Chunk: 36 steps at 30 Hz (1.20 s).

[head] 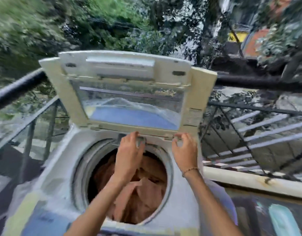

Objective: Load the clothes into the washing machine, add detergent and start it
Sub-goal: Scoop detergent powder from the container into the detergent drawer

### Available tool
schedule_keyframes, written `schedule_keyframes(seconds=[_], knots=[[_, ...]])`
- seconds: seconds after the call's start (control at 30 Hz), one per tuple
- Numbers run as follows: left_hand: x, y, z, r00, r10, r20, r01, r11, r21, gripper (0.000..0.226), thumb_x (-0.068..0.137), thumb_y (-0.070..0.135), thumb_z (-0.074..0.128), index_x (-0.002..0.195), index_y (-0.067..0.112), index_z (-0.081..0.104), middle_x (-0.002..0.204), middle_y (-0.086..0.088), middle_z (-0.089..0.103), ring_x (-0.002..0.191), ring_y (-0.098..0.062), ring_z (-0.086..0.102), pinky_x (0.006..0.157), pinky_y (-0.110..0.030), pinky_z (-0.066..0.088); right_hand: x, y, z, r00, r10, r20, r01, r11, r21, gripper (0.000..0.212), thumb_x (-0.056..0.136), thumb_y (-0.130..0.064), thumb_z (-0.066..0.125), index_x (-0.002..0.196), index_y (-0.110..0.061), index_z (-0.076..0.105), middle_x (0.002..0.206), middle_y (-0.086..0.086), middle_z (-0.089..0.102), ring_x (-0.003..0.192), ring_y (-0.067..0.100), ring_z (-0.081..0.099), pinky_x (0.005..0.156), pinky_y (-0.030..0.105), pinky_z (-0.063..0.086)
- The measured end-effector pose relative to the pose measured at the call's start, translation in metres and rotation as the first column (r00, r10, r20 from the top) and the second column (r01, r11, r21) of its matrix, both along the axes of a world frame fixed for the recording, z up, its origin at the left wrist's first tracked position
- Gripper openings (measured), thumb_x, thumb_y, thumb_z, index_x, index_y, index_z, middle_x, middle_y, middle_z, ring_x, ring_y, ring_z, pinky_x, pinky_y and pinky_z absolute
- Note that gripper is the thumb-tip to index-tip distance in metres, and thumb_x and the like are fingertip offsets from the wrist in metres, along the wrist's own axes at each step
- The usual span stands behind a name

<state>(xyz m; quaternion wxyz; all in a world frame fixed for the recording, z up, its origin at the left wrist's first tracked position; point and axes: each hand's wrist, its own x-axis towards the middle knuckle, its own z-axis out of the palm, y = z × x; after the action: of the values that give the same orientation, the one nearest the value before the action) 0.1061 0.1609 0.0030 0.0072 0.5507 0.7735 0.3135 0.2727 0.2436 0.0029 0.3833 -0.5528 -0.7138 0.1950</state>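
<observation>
The washing machine (58,176) has its lid (68,92) standing up at the back edge. Pinkish-brown clothes (143,193) lie inside the round tub. The left hand (128,155) reaches over the tub to the back edge, fingers stretched forward, with a small grey part (141,141) by its thumb. The blur hides whether it holds that part. The right hand (184,150), a thin bracelet (190,170) on its wrist, is at the back right corner with fingers curled. I cannot tell if it pinches anything.
</observation>
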Motion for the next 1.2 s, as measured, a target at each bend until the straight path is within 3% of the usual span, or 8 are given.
schedule_keyframes(seconds=[0.13,0.33,0.5,0.6,0.73,0.87,0.97,1.2], knots=[[-0.088,-0.018,-0.027,0.999,0.007,-0.038,-0.013,0.987,-0.158,0.044,0.084,0.014,0.059,0.127,0.006,0.049,0.116,-0.012,0.054,0.108,-0.032,0.05,0.093,-0.04,0.044,-0.069,-0.017,-0.017,0.99,0.075,0.117,-0.053,0.982,-0.18,0.019,0.085,-0.021,0.058,0.101,-0.013,0.063,0.108,0.005,0.062,0.112,0.026,0.05,0.096,0.034,0.036],[-0.136,-0.013,-0.054,0.995,-0.075,-0.061,0.051,0.946,-0.319,0.041,0.085,0.017,0.061,0.124,0.008,0.052,0.117,-0.01,0.056,0.108,-0.032,0.054,0.087,-0.04,0.048,-0.113,-0.032,-0.041,0.972,0.086,0.218,-0.019,0.955,-0.295,0.022,0.081,-0.013,0.061,0.102,-0.012,0.061,0.106,0.005,0.061,0.104,0.024,0.053,0.089,0.03,0.041],[-0.146,-0.007,-0.067,0.991,-0.11,-0.077,0.079,0.941,-0.329,0.034,0.083,0.015,0.063,0.116,0.011,0.057,0.108,-0.008,0.061,0.095,-0.031,0.06,0.073,-0.041,0.053,-0.122,-0.04,-0.053,0.965,0.056,0.257,0.003,0.974,-0.225,0.027,0.079,-0.004,0.062,0.105,-0.011,0.062,0.105,0.006,0.063,0.1,0.024,0.059,0.087,0.031,0.045],[-0.147,-0.004,-0.068,0.98,-0.154,-0.129,0.108,0.945,-0.308,0.023,0.079,0.015,0.067,0.101,0.012,0.061,0.092,-0.005,0.064,0.083,-0.028,0.063,0.06,-0.038,0.052,-0.126,-0.039,-0.056,0.941,0.089,0.328,-0.034,0.985,-0.17,0.025,0.083,-0.004,0.06,0.106,-0.01,0.065,0.104,0.007,0.064,0.097,0.025,0.061,0.086,0.033,0.048],[-0.147,0.001,-0.065,0.972,-0.165,-0.168,0.113,0.952,-0.284,0.009,0.079,0.016,0.068,0.08,0.012,0.059,0.075,-0.004,0.064,0.071,-0.028,0.063,0.048,-0.034,0.043,-0.127,-0.036,-0.059,0.917,0.112,0.383,-0.078,0.992,-0.104,0.018,0.082,-0.001,0.061,0.094,-0.008,0.071,0.09,0.009,0.067,0.083,0.027,0.063,0.073,0.036,0.052],[-0.15,0.005,-0.065,0.978,-0.151,-0.146,0.108,0.958,-0.265,0.004,0.086,0.017,0.061,0.084,0.014,0.06,0.083,-0.003,0.066,0.08,-0.027,0.063,0.053,-0.034,0.041,-0.124,-0.031,-0.063,0.894,0.114,0.434,-0.103,0.994,-0.047,0.018,0.074,0.005,0.067,0.084,-0.009,0.072,0.079,0.006,0.067,0.072,0.026,0.064,0.063,0.031,0.054],[-0.152,0.011,-0.067,0.986,-0.114,-0.125,0.075,0.957,-0.28,0.013,0.092,0.024,0.052,0.093,0.016,0.062,0.093,-0.001,0.068,0.086,-0.028,0.064,0.058,-0.033,0.04,-0.126,-0.023,-0.061,0.888,0.105,0.447,-0.092,0.994,-0.051,0.018,0.071,0.005,0.067,0.08,-0.009,0.073,0.075,0.005,0.067,0.068,0.026,0.064,0.062,0.031,0.055],[-0.152,0.041,-0.059,0.996,-0.025,-0.087,-0.001,0.959,-0.284,0.021,0.094,0.026,0.051,0.098,0.011,0.064,0.094,-0.009,0.069,0.087,-0.035,0.064,0.059,-0.034,0.036,-0.135,0.01,-0.049,0.872,0.127,0.473,-0.103,0.992,-0.075,0.018,0.08,0.002,0.058,0.088,-0.007,0.072,0.084,0.009,0.068,0.082,0.028,0.063,0.07,0.035,0.054]])
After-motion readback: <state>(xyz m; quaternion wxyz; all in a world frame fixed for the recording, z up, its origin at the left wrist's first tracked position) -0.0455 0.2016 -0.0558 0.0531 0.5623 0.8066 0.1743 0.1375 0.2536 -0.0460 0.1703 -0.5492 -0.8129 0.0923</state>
